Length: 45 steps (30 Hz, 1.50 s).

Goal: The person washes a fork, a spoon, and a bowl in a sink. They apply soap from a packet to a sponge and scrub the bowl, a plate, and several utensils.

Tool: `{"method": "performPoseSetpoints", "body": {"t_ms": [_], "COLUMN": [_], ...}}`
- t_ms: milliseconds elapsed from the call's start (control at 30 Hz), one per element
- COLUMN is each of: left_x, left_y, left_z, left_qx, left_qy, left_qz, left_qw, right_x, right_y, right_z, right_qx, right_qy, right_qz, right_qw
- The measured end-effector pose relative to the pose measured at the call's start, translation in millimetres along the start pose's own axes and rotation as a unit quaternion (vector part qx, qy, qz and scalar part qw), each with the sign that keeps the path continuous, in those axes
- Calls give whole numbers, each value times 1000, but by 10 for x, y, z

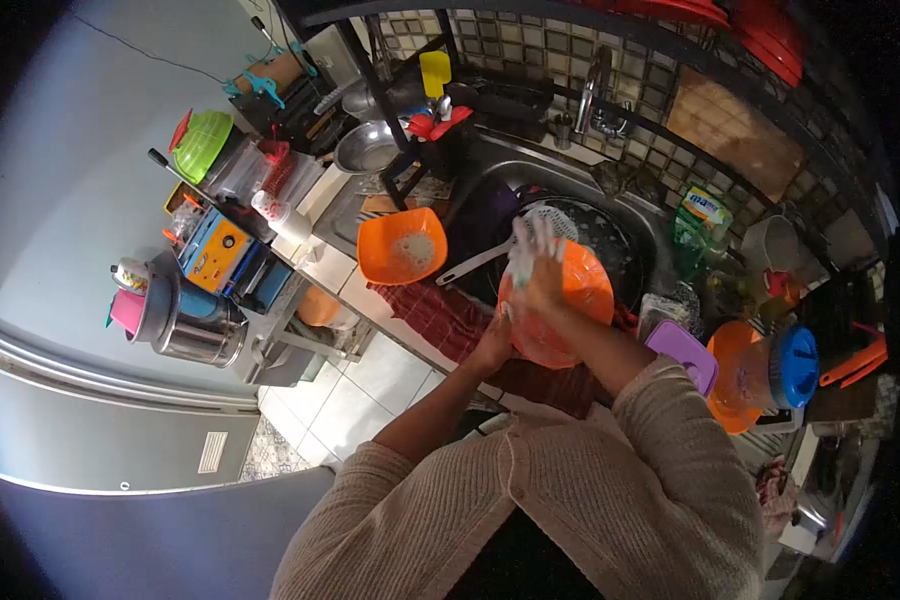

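A large orange bowl [582, 285] is tilted at the front edge of the sink. My left hand [494, 342] grips its left rim. My right hand [540, 272] is over the bowl, coated in white suds, with its fingers stretched out. Whether something lies under that palm is hidden. Just behind the right hand is a skimmer with a white perforated head [562, 224]; its handle points left. A squarish orange bowl [378, 262] with foamy water stands on the counter to the left.
Dark cookware [610, 235] fills part of the metal sink [500, 150]. A green dish-soap bottle [703, 232], a purple lid [685, 352] and a blue-lidded jug [794, 365] stand to the right. Under the left bowl lies a red cloth [425, 312]. The faucet [595, 85] rises behind.
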State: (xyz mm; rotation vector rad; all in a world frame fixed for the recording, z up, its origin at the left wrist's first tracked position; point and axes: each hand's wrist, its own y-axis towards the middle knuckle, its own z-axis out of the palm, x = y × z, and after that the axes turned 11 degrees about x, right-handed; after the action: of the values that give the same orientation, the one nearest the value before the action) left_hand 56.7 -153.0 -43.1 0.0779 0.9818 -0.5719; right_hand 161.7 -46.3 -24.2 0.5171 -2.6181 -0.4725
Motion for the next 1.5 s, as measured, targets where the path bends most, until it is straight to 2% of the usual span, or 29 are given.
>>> {"method": "performPoseSetpoints", "body": {"t_ms": [67, 100, 167, 200, 233, 267, 333, 367, 400, 433, 467, 533, 567, 633, 667, 733, 867, 933, 967, 1033, 1167, 1200, 1267, 1300, 1367, 1400, 1433, 1467, 1500], "left_x": [123, 245, 499, 490, 437, 393, 122, -29, -159, -286, -343, -117, -44, -144, -181, -157, -7, 73, 102, 71, -89, 59, 474, 340, -78, -52, 11, 62, 68], "left_y": [84, 140, 211, 196, 160, 120, -4, -59, -102, -140, -154, -38, 6, -34, -51, -29, 11, 35, 51, 28, -57, -13, 100, 26, -175, -158, -92, -37, -46], "left_z": [-133, -263, -504, -515, -513, -503, -234, -46, 149, 337, 424, 90, -37, 58, 95, 68, -30, -80, -97, -87, -3, -178, -685, -566, -149, -149, -136, -137, -190], "left_qx": [-58, -61, -42, -45, 18, 81, 80, 80, 81, 7, -68, -24, 19, 2, -15, -10, -18, -37, -58, -33, 7, 5, 116, 113, 57, 57, 32, 5, 7], "left_qy": [226, 226, 173, 170, 112, 52, -19, -87, -87, -55, -22, -60, -97, -103, -110, -107, -118, -84, -51, -43, -15, -14, 218, 219, 491, 491, 174, -164, -168], "left_qz": [43, 44, 29, 29, 34, 38, 30, 23, 21, 33, 45, 36, 25, 8, -10, -3, 4, -6, -15, -22, -64, -65, 66, 64, 65, 63, 35, 3, 5], "left_qw": [971, 971, 984, 984, 993, 995, 996, 993, 993, 998, 996, 997, 995, 995, 994, 994, 993, 996, 997, 998, 998, 998, 967, 967, 867, 867, 984, 986, 986], "right_x": [-126, -149, -84, 2, 103, 170, 303, 311, 309, 299, 255, 135, 111, 110, 30, -181, -544, -700, -740, -750, -226, -21, 301, 301, 227, 173, 41, -113, -245], "right_y": [121, 154, 64, -54, -162, -253, -364, -416, -465, -505, -548, -626, -649, -686, -738, -827, -755, -627, -546, -367, -103, -93, -124, -94, 23, 70, 120, 174, 189], "right_z": [7, 24, 150, 250, 285, 301, 168, 110, 61, 28, 16, -32, -139, -507, -552, -654, -820, -789, -763, -733, -281, -117, 76, 74, -36, -185, -189, -210, -237], "right_qx": [0, -1, 9, -22, -51, -47, 120, 120, 182, 242, 241, 283, 282, 354, 354, 371, 359, 266, 264, 211, 117, 98, 144, 144, 177, 199, 200, 170, 139], "right_qy": [-19, -39, -49, 104, 254, 255, 254, 253, 208, 160, 159, 110, 110, 115, 115, 26, -71, -148, -149, -144, -81, -50, 18, 21, 8, -25, -26, -78, -131], "right_qz": [40, 84, 82, 0, -79, -78, -52, -51, -66, -82, -82, -215, -216, -238, -238, -296, -313, -228, -227, -123, -96, -103, -186, -186, -308, -286, -286, -241, -196], "right_qw": [999, 996, 995, 994, 963, 963, 958, 959, 959, 954, 954, 928, 928, 897, 897, 880, 877, 925, 925, 959, 985, 989, 972, 972, 935, 937, 937, 952, 962]}}
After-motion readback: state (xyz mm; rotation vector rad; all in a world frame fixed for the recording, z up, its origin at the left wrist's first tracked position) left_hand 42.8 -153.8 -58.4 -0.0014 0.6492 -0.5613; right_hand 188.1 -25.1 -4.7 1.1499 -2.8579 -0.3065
